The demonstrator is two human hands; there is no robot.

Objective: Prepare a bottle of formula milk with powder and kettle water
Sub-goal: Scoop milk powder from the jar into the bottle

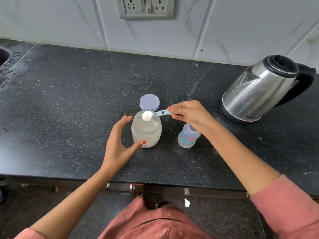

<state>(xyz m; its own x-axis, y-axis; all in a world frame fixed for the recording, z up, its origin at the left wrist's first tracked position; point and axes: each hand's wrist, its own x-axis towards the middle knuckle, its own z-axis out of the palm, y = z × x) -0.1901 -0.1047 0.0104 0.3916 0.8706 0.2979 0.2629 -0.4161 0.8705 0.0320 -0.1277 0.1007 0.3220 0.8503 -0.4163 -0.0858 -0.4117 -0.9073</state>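
- Scoop (160,112): pale blue, heaped with white powder (147,116), pinched by its handle in my right hand (188,116); the bowl hangs over the open mouth of the powder jar (146,135).
- Left hand (117,145): fingers spread and relaxed, cupped beside the jar, gripping nothing; whether the thumb touches it I cannot tell.
- Jar lid (149,102): flat on the counter (69,100), just behind the jar.
- Feeding bottle (188,139): upright, right of the jar, below my right wrist.
- Kettle (259,90): far right, well apart.

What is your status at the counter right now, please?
Right hand pinches heaped scoop over open jar. Left hand open, cupped beside jar. Bottle stands right of jar, top partly behind hand. Nothing between them.
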